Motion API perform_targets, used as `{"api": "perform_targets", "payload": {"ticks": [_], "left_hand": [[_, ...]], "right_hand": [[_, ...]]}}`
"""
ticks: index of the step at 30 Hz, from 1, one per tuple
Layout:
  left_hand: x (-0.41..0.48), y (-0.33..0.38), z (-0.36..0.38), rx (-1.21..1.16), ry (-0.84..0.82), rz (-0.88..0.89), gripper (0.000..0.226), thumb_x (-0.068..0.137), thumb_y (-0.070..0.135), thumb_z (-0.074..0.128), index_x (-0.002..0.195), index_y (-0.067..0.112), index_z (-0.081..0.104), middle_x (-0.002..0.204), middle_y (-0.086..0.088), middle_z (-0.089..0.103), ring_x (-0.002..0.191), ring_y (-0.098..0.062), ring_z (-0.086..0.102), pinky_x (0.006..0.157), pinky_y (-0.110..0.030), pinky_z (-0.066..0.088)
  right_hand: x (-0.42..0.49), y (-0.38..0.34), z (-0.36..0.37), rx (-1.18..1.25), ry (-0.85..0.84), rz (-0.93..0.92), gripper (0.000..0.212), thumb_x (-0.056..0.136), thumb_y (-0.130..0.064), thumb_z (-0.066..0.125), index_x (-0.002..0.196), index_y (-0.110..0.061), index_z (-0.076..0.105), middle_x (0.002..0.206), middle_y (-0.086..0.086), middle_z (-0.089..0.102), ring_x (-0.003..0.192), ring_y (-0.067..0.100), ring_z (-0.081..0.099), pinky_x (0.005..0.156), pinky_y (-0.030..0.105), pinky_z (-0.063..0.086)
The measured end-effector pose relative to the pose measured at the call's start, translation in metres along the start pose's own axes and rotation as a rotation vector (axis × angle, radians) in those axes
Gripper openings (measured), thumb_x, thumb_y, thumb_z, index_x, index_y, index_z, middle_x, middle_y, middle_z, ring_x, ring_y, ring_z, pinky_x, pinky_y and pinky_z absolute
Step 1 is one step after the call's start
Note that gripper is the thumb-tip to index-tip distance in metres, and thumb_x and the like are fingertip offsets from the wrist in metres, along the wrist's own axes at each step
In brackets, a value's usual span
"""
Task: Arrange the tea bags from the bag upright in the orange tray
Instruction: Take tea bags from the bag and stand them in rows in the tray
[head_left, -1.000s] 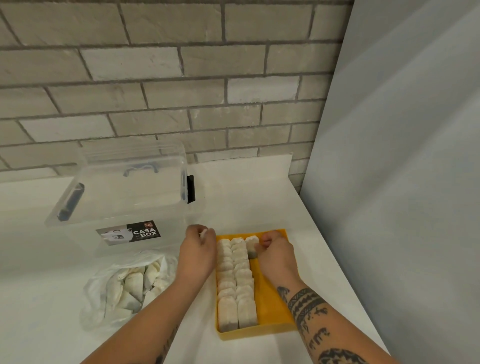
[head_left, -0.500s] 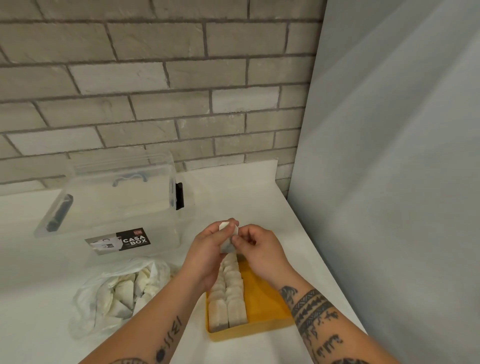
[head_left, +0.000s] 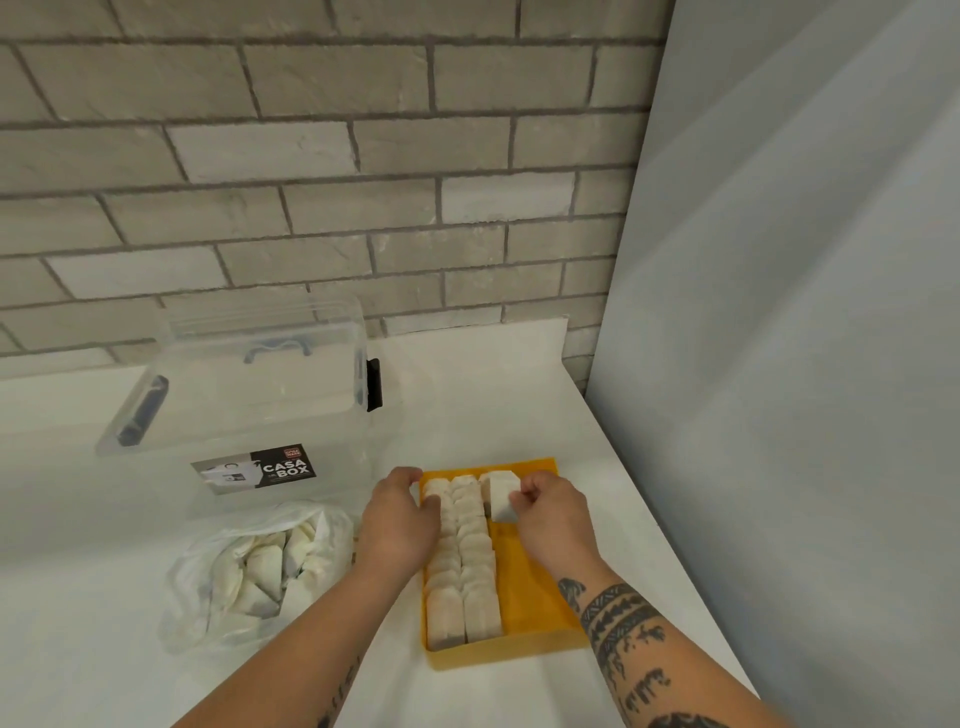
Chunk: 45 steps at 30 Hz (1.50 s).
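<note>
The right hand pinches a tea bag between thumb and fingers, holding it upright at the far end of the tray, just beside two full rows of upright bags. The left hand lies over the tray's left wall against the nearest row; I cannot tell if its fingers grip anything. The plastic bag with more tea bags sits left on the surface, before a clear box.

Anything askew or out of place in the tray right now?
Nothing stands out. Two tea bag rows stand upright in the orange tray; the right hand pinches a single tea bag at the third row's far end.
</note>
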<state>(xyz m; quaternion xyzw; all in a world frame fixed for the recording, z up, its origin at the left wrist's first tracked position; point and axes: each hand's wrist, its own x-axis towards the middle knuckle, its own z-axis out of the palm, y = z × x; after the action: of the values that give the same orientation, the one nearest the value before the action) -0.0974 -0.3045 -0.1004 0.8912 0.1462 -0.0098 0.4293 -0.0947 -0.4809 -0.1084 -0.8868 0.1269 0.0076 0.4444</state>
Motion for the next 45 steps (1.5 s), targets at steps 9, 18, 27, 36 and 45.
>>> {"api": "perform_targets", "payload": {"ticks": [9,18,27,36,45], "left_hand": [[-0.009,-0.007,-0.002,0.06,-0.105,-0.079,0.045,0.104,0.022,0.044,0.149,0.026,0.044,0.129,-0.004,0.069,0.108,-0.023,0.066,0.093,-0.038,0.055],[-0.014,-0.011,-0.004,0.063,-0.113,-0.076,0.048,0.104,0.025,0.042,0.151,0.033,0.042,0.123,-0.002,0.07,0.104,-0.022,0.067,0.093,-0.039,0.056],[-0.012,-0.009,-0.004,0.105,-0.143,-0.06,0.049,0.106,0.024,0.04,0.154,0.028,0.039,0.13,-0.005,0.068,0.115,-0.025,0.063,0.099,-0.039,0.052],[-0.009,0.003,-0.033,0.065,-0.121,0.086,0.048,0.104,0.027,0.049,0.151,0.02,0.044,0.146,-0.001,0.057,0.13,-0.024,0.056,0.098,-0.025,0.039],[0.005,-0.047,-0.14,-0.122,0.008,0.048,0.015,0.096,0.021,0.057,0.096,0.03,0.069,0.088,0.01,0.074,0.076,-0.015,0.07,0.077,-0.035,0.059]], "right_hand": [[0.012,0.011,0.023,-0.07,-0.009,0.035,0.014,0.101,-0.013,0.052,0.102,-0.018,0.065,0.096,-0.001,0.063,0.079,0.011,0.054,0.06,0.021,0.04],[0.016,0.012,0.03,0.014,0.013,0.02,0.019,0.1,-0.017,0.06,0.117,-0.014,0.067,0.111,0.003,0.07,0.09,0.011,0.056,0.076,0.02,0.042],[0.015,0.007,0.028,-0.015,0.015,0.003,0.02,0.101,-0.014,0.056,0.118,-0.015,0.065,0.113,0.003,0.069,0.089,0.011,0.055,0.075,0.021,0.043],[-0.003,-0.02,0.014,0.016,0.051,-0.038,0.039,0.102,-0.008,0.047,0.14,-0.016,0.054,0.131,0.004,0.06,0.103,0.014,0.054,0.082,0.021,0.041],[-0.055,-0.103,0.073,0.099,0.024,-0.25,0.015,0.097,-0.019,0.061,0.11,-0.027,0.066,0.099,-0.016,0.066,0.083,-0.006,0.058,0.065,0.0,0.039]]}}
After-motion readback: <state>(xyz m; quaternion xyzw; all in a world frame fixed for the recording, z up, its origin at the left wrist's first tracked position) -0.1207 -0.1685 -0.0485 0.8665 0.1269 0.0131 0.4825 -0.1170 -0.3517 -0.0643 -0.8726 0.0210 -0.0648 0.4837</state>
